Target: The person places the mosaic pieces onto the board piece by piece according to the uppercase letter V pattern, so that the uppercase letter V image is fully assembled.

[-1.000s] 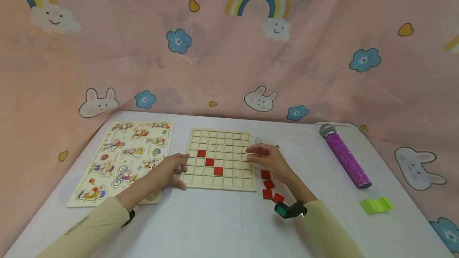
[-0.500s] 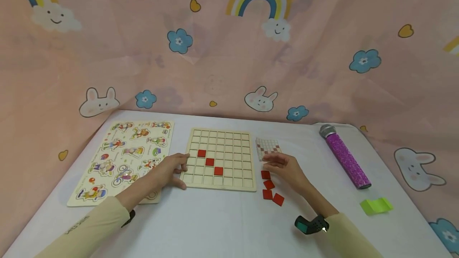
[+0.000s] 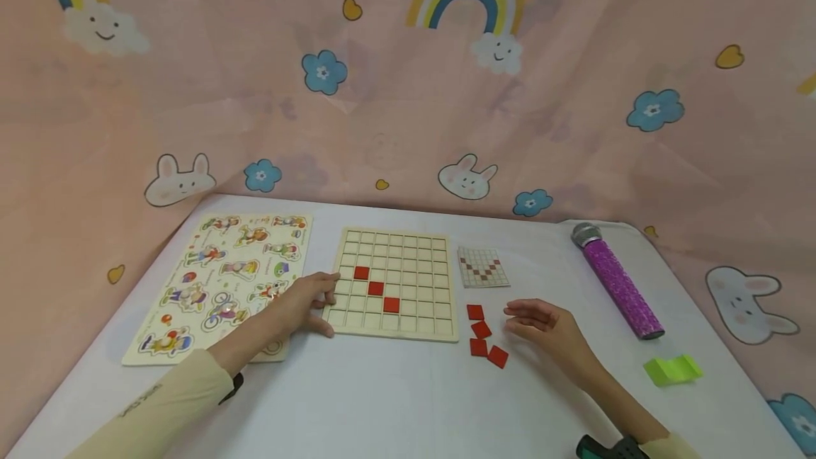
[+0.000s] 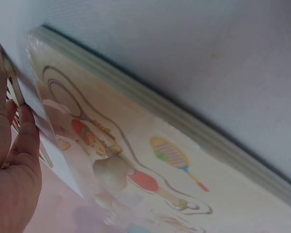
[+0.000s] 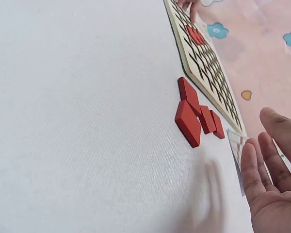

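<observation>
A wooden grid board point(image 3: 417, 289) lies flat, with three red square tiles point(image 3: 376, 288) on a diagonal in its cells. My left hand point(image 3: 306, 305) rests against the board's left edge, thumb by the lower left corner. The left wrist view catches this hand point(image 4: 12, 160) at its far left side. My right hand point(image 3: 551, 335) is over the table just right of several loose red tiles point(image 3: 478, 348), its fingers slightly bent around nothing. Those tiles point(image 5: 188, 124) lie flat in the right wrist view, apart from the right hand point(image 5: 276, 179).
A pattern card point(image 3: 483, 267) with a red V on a grid lies right of the board. On the left is a picture puzzle board point(image 3: 239, 275), partly under the left forearm. A purple glitter microphone point(image 3: 618, 285) and a bright green piece point(image 3: 673, 370) lie at right.
My right hand has drawn away from the grid board's right edge, across the pattern card, toward the lower right, uncovering the card. My left hand stays at the board.
</observation>
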Tool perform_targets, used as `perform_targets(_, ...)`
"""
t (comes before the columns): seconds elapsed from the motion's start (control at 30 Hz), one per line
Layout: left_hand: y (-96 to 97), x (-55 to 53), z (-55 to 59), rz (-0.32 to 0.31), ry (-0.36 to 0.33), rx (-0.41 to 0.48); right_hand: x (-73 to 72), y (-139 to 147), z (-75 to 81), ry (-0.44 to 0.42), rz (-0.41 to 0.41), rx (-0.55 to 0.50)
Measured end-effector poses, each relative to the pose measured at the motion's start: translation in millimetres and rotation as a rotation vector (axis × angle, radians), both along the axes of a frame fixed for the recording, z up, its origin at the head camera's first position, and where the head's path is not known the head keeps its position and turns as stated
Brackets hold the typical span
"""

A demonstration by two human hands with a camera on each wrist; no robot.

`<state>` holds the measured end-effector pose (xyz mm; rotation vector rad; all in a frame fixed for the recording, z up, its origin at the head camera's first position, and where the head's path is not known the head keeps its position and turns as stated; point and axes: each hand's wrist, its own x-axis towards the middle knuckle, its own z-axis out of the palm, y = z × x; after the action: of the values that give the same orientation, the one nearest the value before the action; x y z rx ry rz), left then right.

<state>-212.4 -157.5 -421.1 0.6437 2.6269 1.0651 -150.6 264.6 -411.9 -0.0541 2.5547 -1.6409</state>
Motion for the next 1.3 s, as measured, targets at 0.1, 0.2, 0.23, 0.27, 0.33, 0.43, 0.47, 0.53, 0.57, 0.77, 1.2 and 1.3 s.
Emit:
perform_targets(0.1, 0.2, -0.3, 1.0, 0.003, -0.004, 0.009, 8.6, 5, 1.1, -0.028, -0.013, 0.005)
perform_targets(0.2, 0.2, -0.2, 1.3, 0.000, -0.004, 0.006, 18.1, 8, -1.8, -0.055, -0.015, 0.005)
perform_targets(0.23, 0.3, -0.2, 1.2, 0.004, -0.008, 0.005, 21.6, 8, -3.7, -0.063, -0.017, 0.004)
perform_targets(0.27, 0.3, 0.1, 1.4, 0.008, -0.014, 0.005, 24.9, 8, -5.7, -0.068, -0.020, 0.008)
perform_targets(0.33, 0.3, 0.1, 0.9, 0.018, -0.023, 0.001, 31.5, 6, -9.7, -0.079, -0.037, -0.005)
perform_targets(0.43, 0.3, 0.3, 0.4, 0.027, -0.027, -0.003, 41.1, 2, -16.3, -0.071, -0.080, -0.001)
perform_targets(0.47, 0.2, 0.3, 0.3, 0.025, -0.025, -0.004, 44.0, 0, -18.3, -0.062, -0.095, 0.002)
perform_targets(0.53, 0.2, 0.4, 0.3, 0.024, -0.026, -0.004, 49.8, -3, -21.9, -0.026, -0.108, 0.005)
perform_targets(0.57, 0.2, 0.4, 0.4, 0.017, -0.021, -0.007, 52.3, -5, -23.6, -0.002, -0.109, 0.007)
perform_targets(0.77, 0.9, -0.2, 0.6, 0.013, -0.025, 0.002, 59.5, -8, -30.1, 0.093, -0.132, 0.001)
perform_targets(1.2, 0.4, -0.6, 1.0, 0.017, -0.039, 0.025, 56.7, -13, -30.8, 0.003, -0.189, 0.082)
perform_targets(1.3, 0.2, -0.8, 0.6, 0.011, -0.025, 0.019, 54.1, -15, -28.7, -0.006, -0.195, 0.119)
